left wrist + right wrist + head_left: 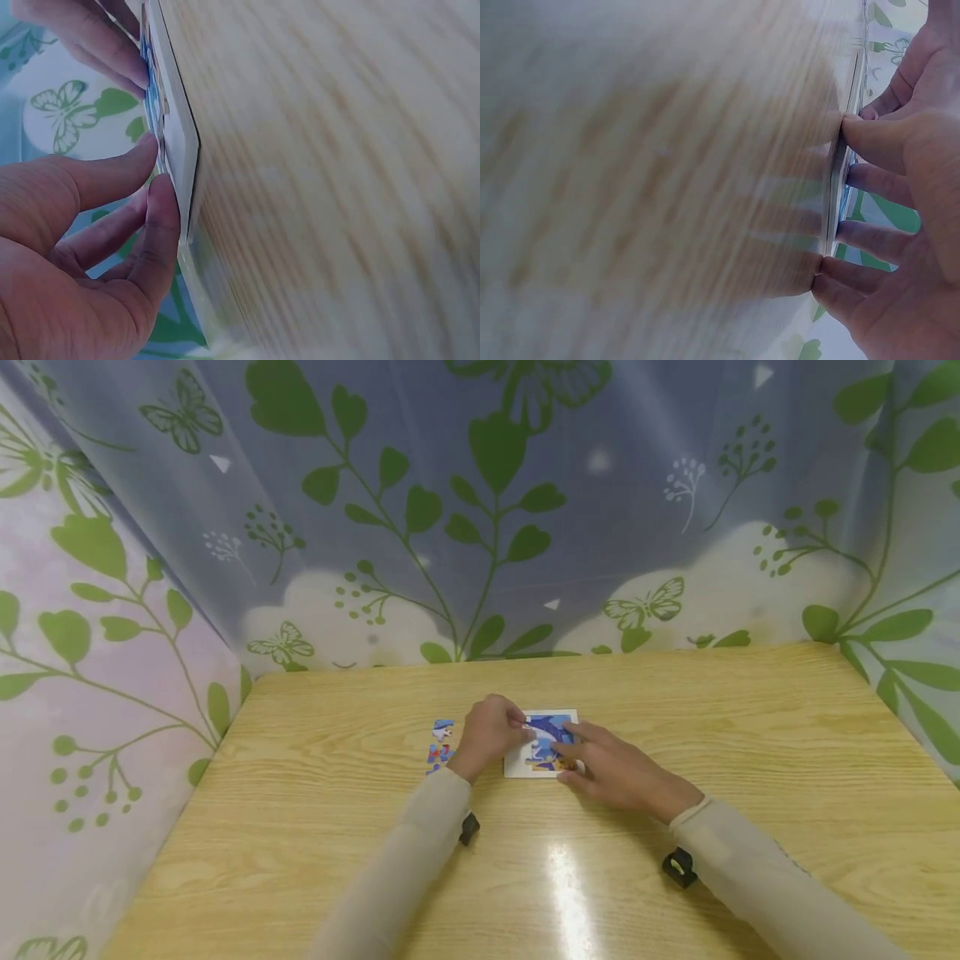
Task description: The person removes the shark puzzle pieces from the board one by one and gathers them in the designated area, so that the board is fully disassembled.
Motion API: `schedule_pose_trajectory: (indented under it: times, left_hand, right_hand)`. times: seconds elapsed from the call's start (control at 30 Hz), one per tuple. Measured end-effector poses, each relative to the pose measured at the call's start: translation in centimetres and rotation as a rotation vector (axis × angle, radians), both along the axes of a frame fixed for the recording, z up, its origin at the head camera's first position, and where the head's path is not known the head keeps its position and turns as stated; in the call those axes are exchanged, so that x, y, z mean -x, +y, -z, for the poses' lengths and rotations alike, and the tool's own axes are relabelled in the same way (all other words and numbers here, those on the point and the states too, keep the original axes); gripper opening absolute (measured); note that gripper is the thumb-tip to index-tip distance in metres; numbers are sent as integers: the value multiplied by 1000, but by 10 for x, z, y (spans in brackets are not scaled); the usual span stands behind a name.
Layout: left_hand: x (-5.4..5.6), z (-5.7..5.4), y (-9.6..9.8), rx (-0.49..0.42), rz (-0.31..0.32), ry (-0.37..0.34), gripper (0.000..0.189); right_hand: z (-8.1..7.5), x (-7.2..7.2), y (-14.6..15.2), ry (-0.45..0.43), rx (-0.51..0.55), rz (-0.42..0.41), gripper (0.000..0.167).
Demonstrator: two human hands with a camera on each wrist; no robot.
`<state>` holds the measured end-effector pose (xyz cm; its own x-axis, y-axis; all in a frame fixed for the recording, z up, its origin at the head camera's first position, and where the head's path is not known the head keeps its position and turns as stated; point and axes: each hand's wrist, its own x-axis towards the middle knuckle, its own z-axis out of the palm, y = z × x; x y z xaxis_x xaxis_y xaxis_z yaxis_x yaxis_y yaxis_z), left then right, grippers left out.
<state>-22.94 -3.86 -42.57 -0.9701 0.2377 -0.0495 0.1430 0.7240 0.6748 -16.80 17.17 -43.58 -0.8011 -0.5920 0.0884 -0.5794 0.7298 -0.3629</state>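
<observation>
A small white puzzle board (516, 768) lies on the table with a partly assembled blue sea picture (553, 727). My left hand (489, 735) is at its left part, thumb and index finger pinching a puzzle piece at the board's surface; the fingers mostly cover the piece. In the left wrist view those fingertips (150, 150) meet close over the board's edge. My right hand (618, 768) lies at the board's right side with its fingers spread and fairly straight. Its thumb touches the near edge, and the other fingertips rest on the picture and the right edge.
Several loose puzzle pieces (441, 743) lie just left of the board, beside the left hand. The wooden table (315, 827) ends at a patterned curtain (420, 527) behind, and more curtain hangs at the sides. Each wrist wears a dark camera mount (679, 867).
</observation>
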Motion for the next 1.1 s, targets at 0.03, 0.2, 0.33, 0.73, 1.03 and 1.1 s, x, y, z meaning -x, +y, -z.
schedule_pose_trajectory:
  times: [0.03, 0.2, 0.33, 0.73, 1.03, 1.1]
  left_hand:
    - [0, 0, 1, -2, -6, 1, 25]
    - [1, 2, 6, -1, -40, -9, 24]
    - [1, 2, 8, 0, -62, -21, 24]
    - [-3, 3, 6, -56, -82, 61, 10]
    - [-2, 4, 3, -114, -98, 44, 5]
    - [-3, 4, 1, -143, -112, 10, 5]
  right_hand:
    - [0, 0, 0, -3, -1, 1, 46]
    - [-1, -1, 0, -10, -3, 2, 45]
    - [-1, 0, 0, -1, -7, -3, 45]
    - [-2, 0, -1, 2, -4, -3, 44]
    - [0, 0, -2, 5, -14, -4, 45]
    - [-1, 0, -2, 2, -17, -2, 46]
